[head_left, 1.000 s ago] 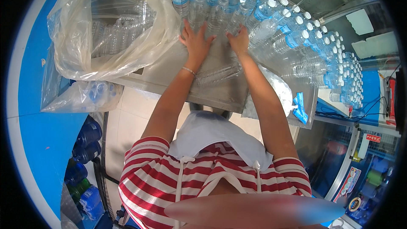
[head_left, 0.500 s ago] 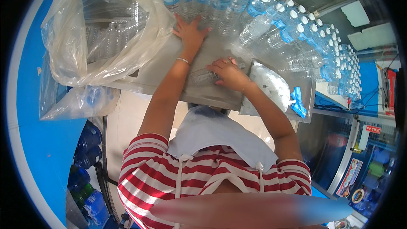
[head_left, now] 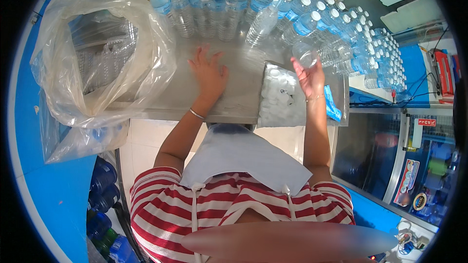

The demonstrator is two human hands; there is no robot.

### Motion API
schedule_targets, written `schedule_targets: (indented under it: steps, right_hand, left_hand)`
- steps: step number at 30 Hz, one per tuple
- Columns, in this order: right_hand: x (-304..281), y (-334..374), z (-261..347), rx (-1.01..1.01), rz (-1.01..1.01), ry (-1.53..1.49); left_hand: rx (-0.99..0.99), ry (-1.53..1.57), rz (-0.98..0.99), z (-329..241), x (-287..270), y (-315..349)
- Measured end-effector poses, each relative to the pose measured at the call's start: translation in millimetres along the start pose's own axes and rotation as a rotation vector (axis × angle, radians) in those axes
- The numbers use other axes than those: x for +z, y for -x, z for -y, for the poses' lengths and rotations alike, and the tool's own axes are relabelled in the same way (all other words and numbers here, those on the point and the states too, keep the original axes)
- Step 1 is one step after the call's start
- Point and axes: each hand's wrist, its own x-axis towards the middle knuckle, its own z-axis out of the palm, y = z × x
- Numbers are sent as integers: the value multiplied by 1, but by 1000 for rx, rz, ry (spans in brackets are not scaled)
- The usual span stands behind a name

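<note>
My right hand (head_left: 310, 78) is raised over the right part of the metal table (head_left: 165, 83), its fingers round a clear plastic bottle (head_left: 305, 54) whose round end faces me. Spread fingers show on my left hand (head_left: 208, 73), which holds nothing above the bare metal. Rows of clear bottles (head_left: 227, 19) with white caps and blue labels stand just beyond it and curve away to the right. Below my right hand lies a clear bag of white caps (head_left: 280, 95). Beside that bag is a blue strip-shaped wrapper (head_left: 332, 103).
A large open plastic bag (head_left: 156, 75) with uncapped clear bottles (head_left: 109, 63) inside takes up the table's left end. Big blue water jugs (head_left: 103, 175) stand low at the left. A glass-fronted cabinet (head_left: 395, 153) is at the right, under the table's level.
My right hand has lifted the bottle off the tabletop and carried it right, toward the rows. My left hand has drawn back from the standing bottles. The view has shifted slightly.
</note>
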Motion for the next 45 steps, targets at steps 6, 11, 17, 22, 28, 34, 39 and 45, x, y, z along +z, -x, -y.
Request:
schedule_targets:
  steps: [6,11,17,22,28,34,39,45]
  right_hand:
    - [-50,-81,0,132,-267,-547]
    - [-58,-131,-6,113,-326,-392]
    - [-42,-95,1,72,-251,-193]
    - [-44,1,16,-108,273,858]
    - [-30,65,-4,-347,352,1846]
    - [-27,80,-19,-361,276,1680]
    - [-36,75,-29,-346,302,1668]
    - [-18,70,-13,-352,285,1868]
  left_hand:
    - [79,277,87,-32,28,-3]
    - [133,351,94,-53,52,-18]
    - [5,466,85,-68,91,-60]
    - [11,447,-2,-72,113,-92]
    - [-63,548,49,-71,113,-96]
    - [-32,423,71,-66,87,-74]
    - [-106,356,213,-70,75,-84]
    - [-78,344,226,-70,72,-90]
